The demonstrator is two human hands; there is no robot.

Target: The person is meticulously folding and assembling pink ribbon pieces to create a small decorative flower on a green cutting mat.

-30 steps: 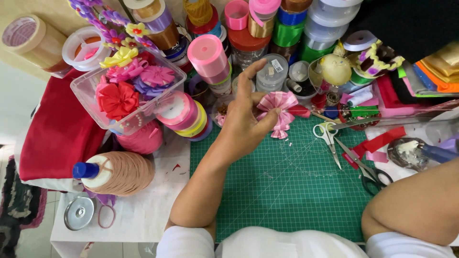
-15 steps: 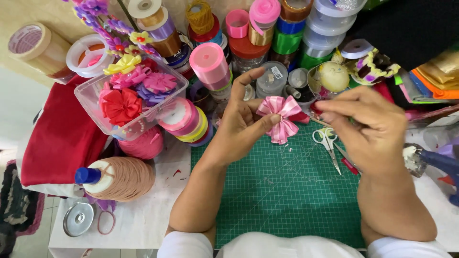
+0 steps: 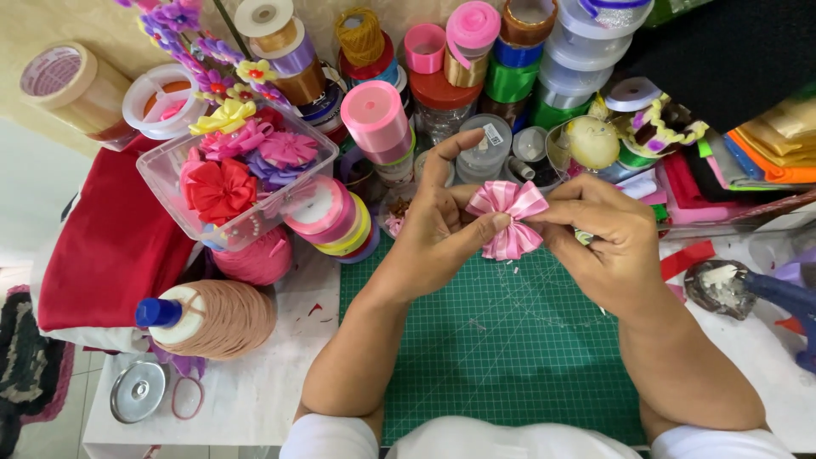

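A pink striped ribbon bow (image 3: 508, 217) is held above the far edge of the green cutting mat (image 3: 510, 340). My left hand (image 3: 438, 229) pinches it from the left with thumb and fingers, index finger raised. Opposite it, my right hand (image 3: 608, 242) grips the bow's right side with its fingertips. Whether the right hand holds anything else is hidden.
A clear box of ribbon flowers (image 3: 234, 174) and pink ribbon spools (image 3: 327, 208) stand at left. Many spools and jars (image 3: 476, 76) crowd the back. A spool of tan thread (image 3: 217, 316) lies near left, a glue gun (image 3: 786, 297) at right, and folded fabrics (image 3: 765, 136) at back right.
My right hand came in from the right and closed on the bow, covering the scissors on the mat. The left hand kept holding the bow.
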